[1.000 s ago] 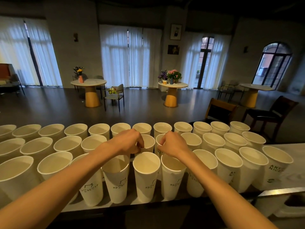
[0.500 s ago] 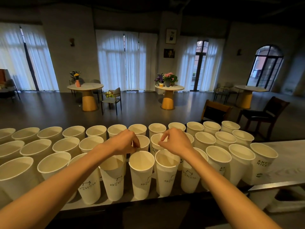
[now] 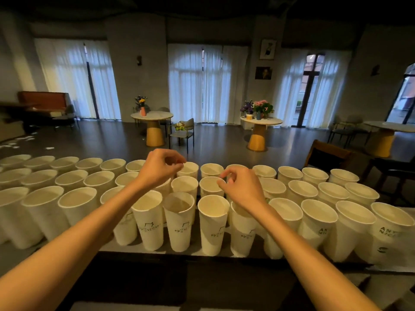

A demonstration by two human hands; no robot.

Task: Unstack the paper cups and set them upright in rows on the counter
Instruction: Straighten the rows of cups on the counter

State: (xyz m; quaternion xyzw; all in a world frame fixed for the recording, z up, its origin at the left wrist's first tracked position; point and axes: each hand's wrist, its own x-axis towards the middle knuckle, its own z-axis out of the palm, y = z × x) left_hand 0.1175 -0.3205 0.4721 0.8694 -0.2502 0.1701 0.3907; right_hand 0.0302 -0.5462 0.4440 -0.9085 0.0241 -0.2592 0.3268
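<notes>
cups: white paper cups [image 3: 215, 223] stand upright in three rows across the counter [image 3: 224, 252], mouths up, packed rim to rim; black printed logos on the near-row walls.
near row: front cups sit at the counter's near edge; one cup [image 3: 179, 221] just left of centre has a dented, notched rim.
far row: back row [image 3: 211, 170] runs along the counter's far edge, partly hidden behind the hands.
left hand: left hand [image 3: 160, 168] hovers above the middle and far rows left of centre, fingers curled loosely, thumb and fingertips near each other in a slack pinch; nothing visible in it.
right hand: right hand [image 3: 241, 187] hovers over the middle row right of centre, fingers curled, thumb and forefinger close together above a cup rim [image 3: 211, 182]; contact with the rim unclear, no cup lifted.
arms: both bare forearms reach in from the bottom corners over the near row.
room: dark floor beyond the counter; two round tables [image 3: 152, 115] [image 3: 260, 121] on yellow cone bases with flower vases; a grey chair [image 3: 183, 131] between them.
background: tall windows with white curtains [image 3: 202, 84] on the far wall, two framed pictures [image 3: 267, 49] between windows; dark chairs [image 3: 330, 156] at right.
</notes>
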